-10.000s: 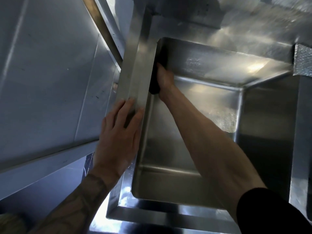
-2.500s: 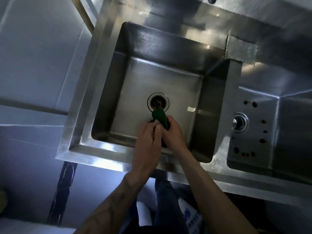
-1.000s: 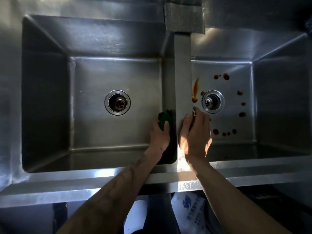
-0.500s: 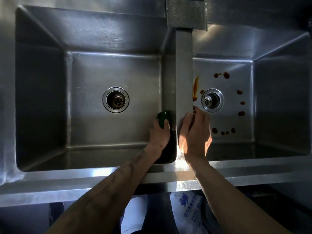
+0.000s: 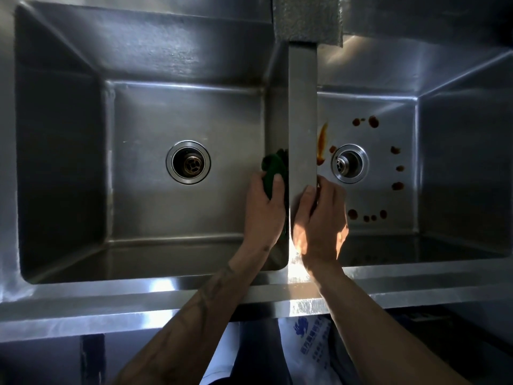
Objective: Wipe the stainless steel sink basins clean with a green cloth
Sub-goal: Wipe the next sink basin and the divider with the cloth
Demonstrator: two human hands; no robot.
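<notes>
Two stainless steel basins lie side by side under me. My left hand [image 5: 263, 212] grips the green cloth [image 5: 273, 165] and holds it against the left basin's [image 5: 180, 218] right wall, beside the divider [image 5: 302, 107]. My right hand [image 5: 322, 223] rests on the divider's near end, thumb on top and fingers down the right basin's side. The right basin [image 5: 374, 176] has a ring of brown spots [image 5: 373, 121] around its drain [image 5: 349, 163] and a brown streak [image 5: 322, 143] on its left wall. The left basin's floor around its drain [image 5: 188, 162] looks unstained.
A grey textured pad [image 5: 306, 20] sits at the far end of the divider. The sink's front rim [image 5: 138, 298] runs across below my forearms. Under it a white printed bag [image 5: 311, 343] shows between my arms.
The green cloth has slid a little farther along the divider wall under my left hand. My right hand has stayed on the divider. Earlier, both hands held the cloth over the left basin.
</notes>
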